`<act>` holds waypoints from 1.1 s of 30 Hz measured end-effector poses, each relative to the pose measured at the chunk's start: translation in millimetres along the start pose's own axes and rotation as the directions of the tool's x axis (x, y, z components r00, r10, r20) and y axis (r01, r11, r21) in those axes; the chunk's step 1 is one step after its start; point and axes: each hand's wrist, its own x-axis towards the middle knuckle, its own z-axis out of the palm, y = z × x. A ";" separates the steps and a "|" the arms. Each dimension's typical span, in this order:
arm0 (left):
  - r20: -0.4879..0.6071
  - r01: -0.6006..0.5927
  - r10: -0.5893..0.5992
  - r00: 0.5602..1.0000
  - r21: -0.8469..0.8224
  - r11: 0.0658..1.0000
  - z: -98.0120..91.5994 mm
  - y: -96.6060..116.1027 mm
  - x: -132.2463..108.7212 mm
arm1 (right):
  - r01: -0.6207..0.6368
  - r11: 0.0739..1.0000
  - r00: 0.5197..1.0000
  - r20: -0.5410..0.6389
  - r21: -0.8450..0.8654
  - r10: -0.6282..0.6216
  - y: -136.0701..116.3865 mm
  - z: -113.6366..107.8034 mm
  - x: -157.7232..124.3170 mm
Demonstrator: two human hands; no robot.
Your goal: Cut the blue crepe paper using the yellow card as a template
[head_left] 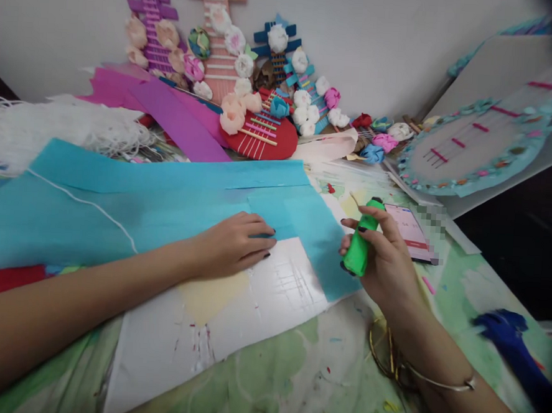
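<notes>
My left hand (240,245) lies flat on turquoise crepe paper (158,218) and the edge of a white sheet (288,313); its fingers point right and hold nothing. Raised over the paper's right end, my right hand (389,263) grips a small bright green plastic object (362,240) with black ends. Its exact kind is unclear. A thin pale sliver shows beside its top. Glue-like streaks and a yellowish paper piece (214,296) mark the white sheet. A white string (93,205) crosses the turquoise paper. Gold loops (384,350) hang by my right wrist.
Decorated miniature zither-like crafts (262,131) lean along the back wall. White yarn (75,126) is heaped at left, beside purple paper strips (178,119). A phone (409,233) lies beyond my right hand, a blue glue gun (506,339) at right. A decorated oval board (471,143) stands behind.
</notes>
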 end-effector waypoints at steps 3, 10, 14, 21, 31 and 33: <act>-0.004 0.000 0.000 1.000 -0.020 1.000 1.1 -1.0 -0.7 | -0.004 0.999 1.000 -0.007 -0.052 0.003 -2.6 -2.7 1.0; -0.016 -0.001 0.000 1.000 -0.064 0.998 2.4 -2.6 -0.8 | -0.348 0.920 0.937 0.090 0.180 0.336 -6.9 -12.4 5.6; -0.012 0.016 -0.017 1.000 -0.078 0.997 1.3 -3.0 -0.9 | -0.320 0.918 0.945 0.153 0.235 0.291 -9.3 -21.9 6.5; 0.000 0.051 -0.051 0.999 -0.102 0.993 -0.3 -2.0 -0.4 | -0.144 0.984 0.969 0.219 0.104 0.119 -2.6 -35.6 9.7; -0.001 0.073 -0.073 0.997 -0.098 0.993 -0.2 0.0 0.0 | -0.313 0.873 0.939 -0.015 0.375 0.343 -4.1 -12.6 5.6; -0.012 0.061 -0.062 0.998 -0.090 0.994 0.0 0.1 0.2 | -0.309 0.899 0.934 -0.080 0.310 0.348 -2.7 -11.9 4.9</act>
